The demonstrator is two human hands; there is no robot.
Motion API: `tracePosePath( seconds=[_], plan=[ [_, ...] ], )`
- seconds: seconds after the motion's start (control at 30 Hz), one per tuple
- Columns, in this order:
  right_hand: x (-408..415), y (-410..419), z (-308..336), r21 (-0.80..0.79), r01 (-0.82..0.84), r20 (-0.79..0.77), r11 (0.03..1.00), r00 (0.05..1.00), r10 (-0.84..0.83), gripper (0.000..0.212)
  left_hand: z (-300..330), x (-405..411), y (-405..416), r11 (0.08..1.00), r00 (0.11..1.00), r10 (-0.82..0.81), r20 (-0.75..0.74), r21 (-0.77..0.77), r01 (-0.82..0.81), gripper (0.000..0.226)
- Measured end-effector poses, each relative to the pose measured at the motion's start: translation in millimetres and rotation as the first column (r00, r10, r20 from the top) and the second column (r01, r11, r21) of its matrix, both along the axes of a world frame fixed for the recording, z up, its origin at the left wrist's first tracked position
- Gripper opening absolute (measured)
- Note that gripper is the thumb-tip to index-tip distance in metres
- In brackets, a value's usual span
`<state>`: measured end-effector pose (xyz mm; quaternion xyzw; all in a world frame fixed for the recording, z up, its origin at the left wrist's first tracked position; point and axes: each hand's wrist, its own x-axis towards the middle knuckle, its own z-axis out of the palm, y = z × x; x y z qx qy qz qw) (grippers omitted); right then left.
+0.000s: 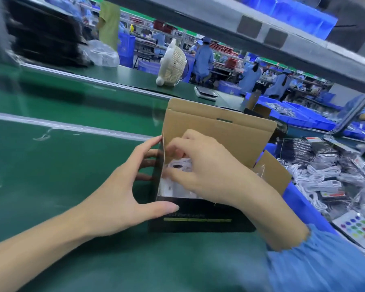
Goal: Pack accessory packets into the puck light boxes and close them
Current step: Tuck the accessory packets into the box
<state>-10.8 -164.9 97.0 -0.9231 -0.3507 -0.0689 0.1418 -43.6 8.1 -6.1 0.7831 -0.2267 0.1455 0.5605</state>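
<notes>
The open black cardboard box with brown inner flaps (200, 220), set on the green belt (51, 175), is steadied at its left wall by the spread left hand (122, 186) so the curled right hand (200, 165) can press a clear accessory packet (180, 166) inside.

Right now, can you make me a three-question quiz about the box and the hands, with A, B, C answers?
1. Where is the right hand?
A. inside the open box
B. on the fan
C. in the blue bin

2. What colour is the belt?
A. red
B. green
C. yellow

3. How is the box lid?
A. taped shut
B. torn off
C. standing open

Answers: 1 A, its fingers reach down into the box, over the white packets. 2 B, the surface around the box is green. 3 C, the brown flap stands up behind the hands, while the left hand steadies the box's side.
</notes>
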Motion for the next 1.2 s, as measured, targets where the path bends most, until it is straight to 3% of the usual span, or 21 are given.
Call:
tracePosePath(
  seconds=[0.1, 0.3, 0.47, 0.53, 0.6, 0.7, 0.87, 1.0, 1.07, 1.2],
  plan=[
    [-6.3, 2.5, -2.9, -0.09, 0.027, 0.003, 0.996, 1.0, -0.027, 0.02, 0.5, -0.9, -2.4, 1.0, 1.0, 0.001, 0.004, -0.012, -0.001, 0.104],
    [-6.5, -6.2, 0.1, -0.151, 0.153, -0.009, 0.977, 0.988, -0.156, 0.03, 1.3, -1.2, -1.8, 1.0, 1.0, 0.005, -0.014, -0.011, -0.005, 0.107],
    [-8.5, -12.5, -7.4, -0.084, 0.139, -0.056, 0.987, 0.988, -0.144, 0.009, 1.1, -1.3, -5.6, 1.0, 1.0, -0.003, -0.017, -0.021, 0.003, 0.106],
    [-7.3, -14.1, -4.4, 0.016, 0.144, -0.191, 0.989, 0.972, -0.138, 0.019, 1.6, -2.5, -6.3, 1.0, 1.0, 0.008, -0.014, -0.018, -0.009, 0.105],
    [-6.5, -13.1, -2.1, 0.014, 0.155, -0.236, 0.988, 0.96, -0.147, 0.016, 1.1, -2.9, -7.2, 1.0, 1.0, 0.017, -0.014, -0.017, -0.017, 0.105],
    [-9.2, -6.5, -4.4, -0.116, 0.157, -0.101, 0.981, 0.98, -0.169, 0.03, 1.5, -2.7, -7.7, 1.0, 1.0, 0.018, -0.019, -0.021, -0.019, 0.104],
    [-6.3, -9.7, 0.8, -0.034, 0.169, 0.041, 0.985, 0.985, -0.168, 0.014, 2.3, -4.0, -8.0, 0.999, 0.999, 0.026, -0.032, -0.02, -0.026, 0.106],
    [-16.2, -27.3, 8.1, 0.319, 0.177, 0.116, 0.931, 0.968, -0.224, 0.019, 2.0, -4.1, -8.7, 0.999, 0.999, 0.033, -0.033, -0.019, -0.034, 0.107],
    [-24.7, -15.5, 6.6, 0.401, 0.135, 0.166, 0.906, 0.962, -0.217, 0.018, 2.1, -4.4, -9.2, 0.999, 0.999, 0.036, -0.028, -0.019, -0.036, 0.108],
    [-27.9, 6.7, -12.0, 0.115, 0.129, 0.125, 0.985, 0.982, -0.143, 0.019, 1.7, -3.8, -8.6, 0.999, 1.0, 0.031, -0.004, -0.027, -0.031, 0.108]
  ],
)
